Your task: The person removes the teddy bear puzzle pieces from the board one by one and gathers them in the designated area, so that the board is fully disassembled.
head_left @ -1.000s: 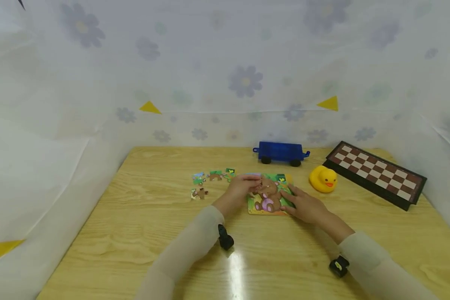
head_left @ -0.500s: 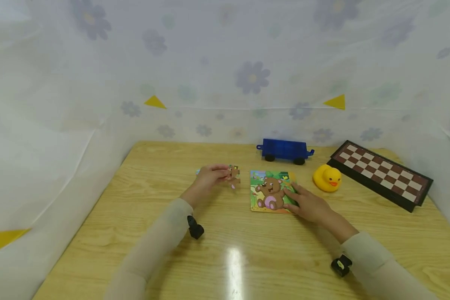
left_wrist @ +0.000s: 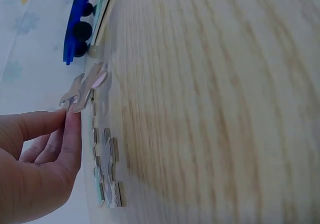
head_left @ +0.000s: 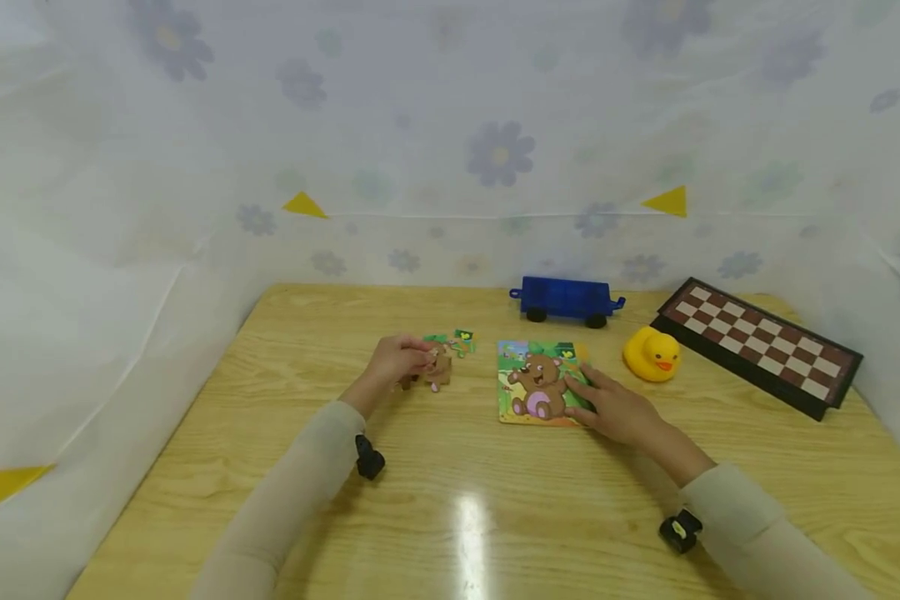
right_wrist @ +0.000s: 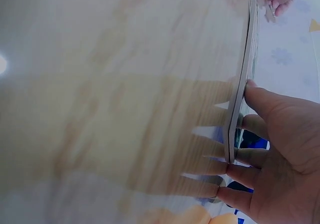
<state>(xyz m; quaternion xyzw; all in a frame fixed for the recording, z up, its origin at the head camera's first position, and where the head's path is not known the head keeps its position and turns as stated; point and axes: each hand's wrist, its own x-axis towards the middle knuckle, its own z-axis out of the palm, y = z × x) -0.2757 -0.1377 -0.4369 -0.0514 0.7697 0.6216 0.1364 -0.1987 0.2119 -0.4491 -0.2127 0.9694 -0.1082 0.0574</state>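
My left hand (head_left: 399,360) pinches a brown jigsaw puzzle piece (head_left: 438,367) with a pink oval between thumb and fingers. In the left wrist view the same held puzzle piece (left_wrist: 89,88) is tilted above the table. Loose puzzle pieces (head_left: 463,337) lie close by, partly hidden behind the hand; their edges show below it in the left wrist view. To the right lies a square bear picture board (head_left: 528,392). My right hand (head_left: 617,408) rests at the board's right edge, fingertips over its border and thumb along its near side.
Behind the board stands a blue toy wagon (head_left: 566,298). A yellow rubber duck (head_left: 650,355) sits right of the board, beside a folded chessboard (head_left: 761,342). Pale flowered cloth (head_left: 390,150) hangs round the wooden table (head_left: 390,517).
My left hand has moved left from over the bear board to the loose pieces, with the brown puzzle piece in its fingers. The right hand has stayed at the board's edge.
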